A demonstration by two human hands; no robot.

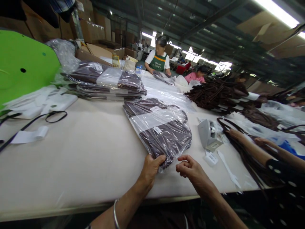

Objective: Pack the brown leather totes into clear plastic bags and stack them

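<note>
One bagged garment (159, 127) lies at the near edge of the bench (83, 152), its end pinched by the closed fingers (160, 158) of the left hand (151, 167). The right hand (190, 168) hovers just beside, fingers half curled, empty. Behind lies one stack (107, 81) of such bags, to the right one grey device (207, 133), and one aproned person (158, 60) stands at the white bench's far end in a carton-lined hall.

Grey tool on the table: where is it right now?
In the head view, the grey tool stands right of centre on the table, between the bagged garment that the left hand grips and the dark straps on the right.
</note>
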